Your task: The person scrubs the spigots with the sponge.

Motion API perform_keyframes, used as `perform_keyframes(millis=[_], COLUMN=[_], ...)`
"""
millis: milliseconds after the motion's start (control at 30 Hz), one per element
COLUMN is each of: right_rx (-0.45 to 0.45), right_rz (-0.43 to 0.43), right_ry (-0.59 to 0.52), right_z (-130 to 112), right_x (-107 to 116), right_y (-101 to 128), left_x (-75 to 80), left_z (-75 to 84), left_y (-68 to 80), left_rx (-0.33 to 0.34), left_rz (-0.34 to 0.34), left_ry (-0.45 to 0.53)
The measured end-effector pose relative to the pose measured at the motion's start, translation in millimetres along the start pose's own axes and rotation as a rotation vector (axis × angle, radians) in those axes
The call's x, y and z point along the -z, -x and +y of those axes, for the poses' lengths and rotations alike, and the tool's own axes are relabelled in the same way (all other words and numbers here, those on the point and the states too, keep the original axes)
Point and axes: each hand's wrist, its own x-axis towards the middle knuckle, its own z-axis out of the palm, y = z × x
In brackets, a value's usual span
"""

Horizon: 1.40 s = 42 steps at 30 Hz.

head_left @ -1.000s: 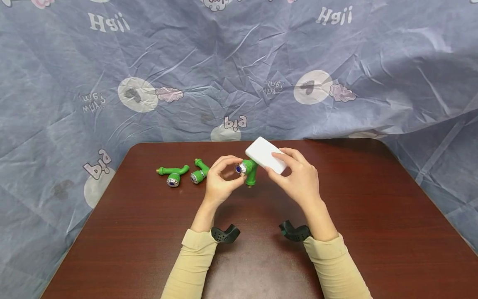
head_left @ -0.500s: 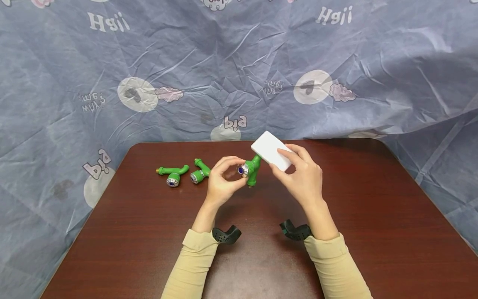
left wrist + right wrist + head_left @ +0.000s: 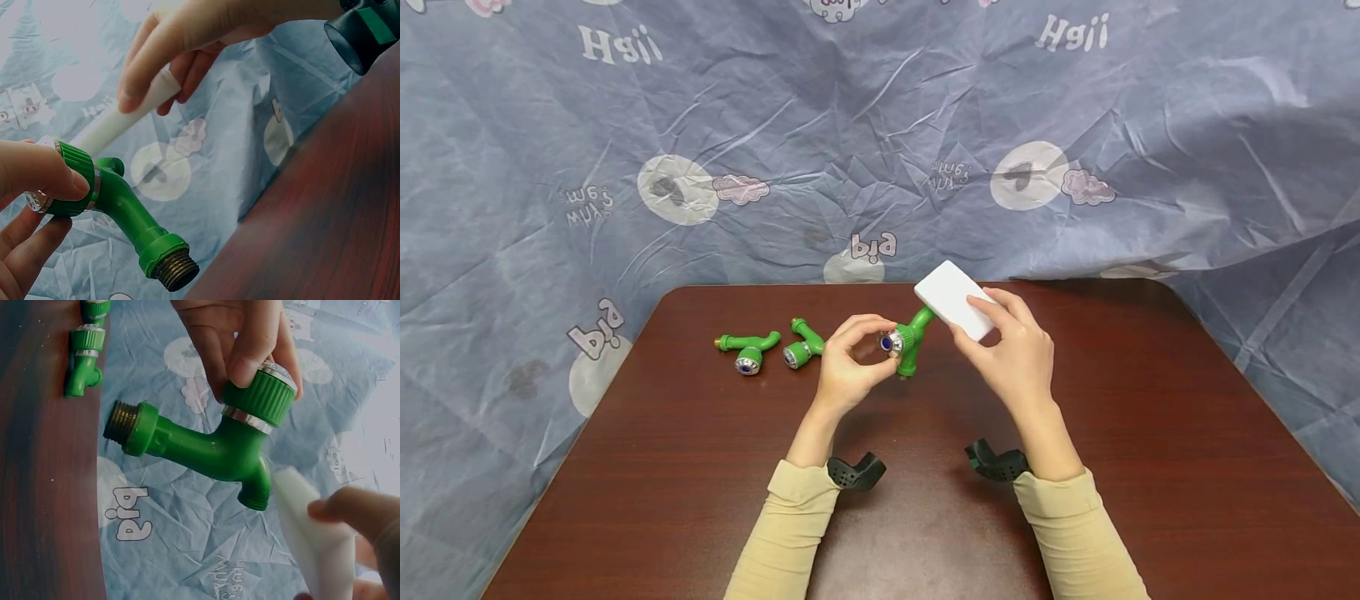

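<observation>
A green tap (image 3: 212, 450) with a ribbed knob and a brass threaded end is held up above the table. My left hand (image 3: 847, 364) pinches its knob between thumb and fingers. In my right hand (image 3: 1018, 350) is a white sponge block (image 3: 953, 296), gripped by thumb and fingers along its sides. One end of the block is close to the tap's spout in the right wrist view; whether they touch I cannot tell. The left wrist view shows the tap's threaded end (image 3: 175, 270) pointing down and to the right.
Two more green taps lie on the dark red-brown table (image 3: 715, 483) to the left: one tap (image 3: 748, 350) farther out and another tap (image 3: 803, 343) close by my left hand. A grey-blue printed cloth (image 3: 820, 150) hangs behind the table. Black wrist cameras sit on both wrists.
My right hand has moved the sponge block up and to the right, uncovering more of the tap's spout. My left hand and the tap have shifted slightly right.
</observation>
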Motion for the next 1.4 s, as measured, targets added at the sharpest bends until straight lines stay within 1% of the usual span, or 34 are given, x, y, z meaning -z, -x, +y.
perform_keyframes(millis=[100,167,233,333,400,467,600,767,867,967,1033,1100,1200,1267,1333,1400], right_rx=[0.051,0.064,0.043,-0.028,-0.055,-0.048,-0.021,-0.058,-0.033,0.007,0.019,0.015,0.011,0.033,0.067,0.096], right_rz=[-0.033,-0.063,-0.073,-0.041,-0.024,-0.030,-0.079,-0.053,-0.068,-0.123,-0.149,-0.154,-0.145,-0.154,-0.181,-0.206], right_ry=[-0.035,-0.042,-0.027,-0.002,-0.011,-0.035,-0.063,-0.041,-0.085,-0.127,-0.126,-0.113,-0.122,-0.154,-0.183,-0.185], right_z=[-1.0,-1.5,-1.1,1.8,3.5,4.5,4.2,5.9,6.7,6.1,5.4,4.6,3.7,3.3,3.4,3.7], right_x=[0.5,0.4,0.9,2.0,3.1,4.0,4.1,3.5,4.0,4.5,4.7,5.5,6.9,8.0,8.1,7.8], right_y=[-0.6,-0.5,-0.4,-0.6,-1.2,-1.7,-1.6,-0.7,-0.8,-0.8,-0.5,-0.3,-0.4,-0.7,-0.9,-1.0], left_x=[0.3,0.5,0.9,1.5,2.1,2.7,4.0,4.8,5.0,5.7,6.4,7.2,8.0,8.2,8.2,8.2], left_z=[0.4,1.2,2.2,3.0,3.4,3.5,3.1,3.3,3.9,3.6,3.4,3.2,3.5,3.6,4.2,5.2], left_y=[0.0,-0.1,-0.5,-0.8,-1.1,-1.1,-1.4,-1.4,-1.6,-2.0,-2.1,-2.1,-2.2,-2.5,-2.7,-3.0], left_rx=[-0.004,-0.005,-0.006,-0.005,-0.006,-0.009,-0.013,0.020,0.041,0.048,0.051,0.052,0.047,0.046,0.047,0.061], left_rz=[0.002,0.006,0.009,0.014,0.018,0.024,0.046,0.083,0.107,0.132,0.147,0.160,0.181,0.202,0.228,0.257], left_ry=[-0.007,-0.010,-0.007,0.004,0.009,0.012,0.016,-0.009,-0.021,-0.017,-0.011,-0.005,-0.005,-0.013,-0.021,-0.032])
